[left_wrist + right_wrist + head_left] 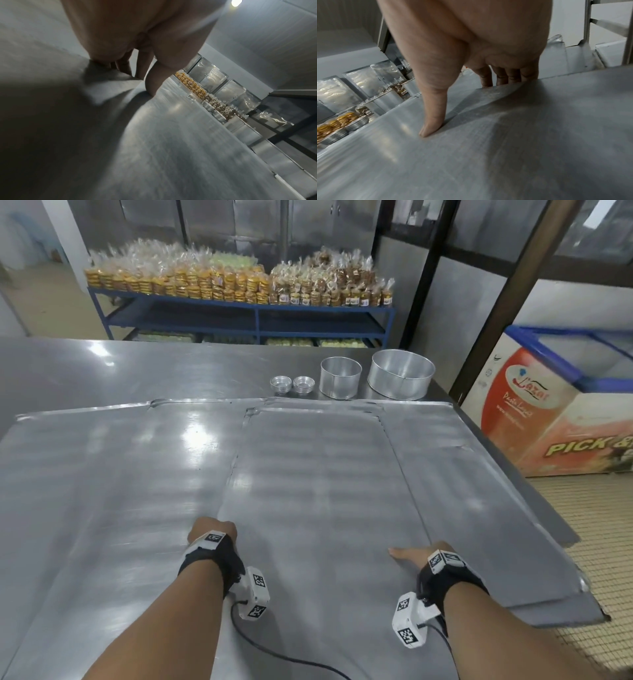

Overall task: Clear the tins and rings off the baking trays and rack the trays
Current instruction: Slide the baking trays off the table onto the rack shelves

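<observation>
On the table, both hands' fingers grip the middle tray, lengthwise away from the person.

Both forearms are left bare, no sleeves being seen. A black strap is worn around the left wrist and another around the right. White box-shaped camera units, marked with black-and-white square tags, are fixed to the straps. A thin black cable is led from each unit.
</observation>
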